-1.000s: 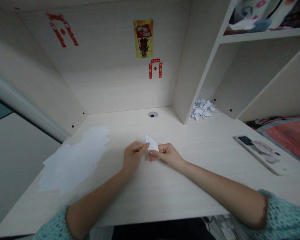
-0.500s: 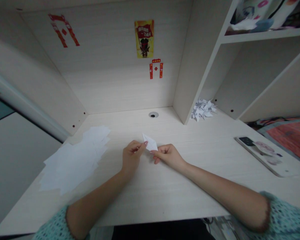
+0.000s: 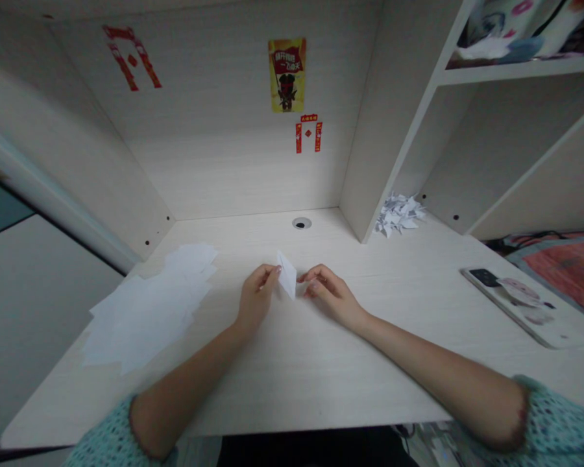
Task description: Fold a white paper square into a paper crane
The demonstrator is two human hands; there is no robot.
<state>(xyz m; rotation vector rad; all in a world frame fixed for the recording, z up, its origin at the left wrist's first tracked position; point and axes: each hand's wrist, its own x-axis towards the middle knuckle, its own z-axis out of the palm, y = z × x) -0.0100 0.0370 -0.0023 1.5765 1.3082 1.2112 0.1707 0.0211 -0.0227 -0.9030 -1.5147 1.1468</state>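
A small folded white paper (image 3: 287, 275) is held up above the middle of the desk. My left hand (image 3: 259, 292) pinches its left edge between thumb and fingertips. Just right of the paper is my right hand (image 3: 329, 295), its fingers curved and parted from the thumb, with nothing visible between them. A small gap shows between this hand and the paper. Loose white sheets (image 3: 148, 311) lie overlapping on the desk to the left of my left hand.
A heap of small folded papers (image 3: 400, 213) sits by the upright divider (image 3: 394, 123) at the back right. A phone (image 3: 516, 305) lies on the right of the desk (image 3: 272, 389). Red stickers and a yellow card are on the back panel.
My right hand has let go of the folded paper and opened slightly to its right. The paper, still in my left hand, has turned more upright. The view has shifted slightly.
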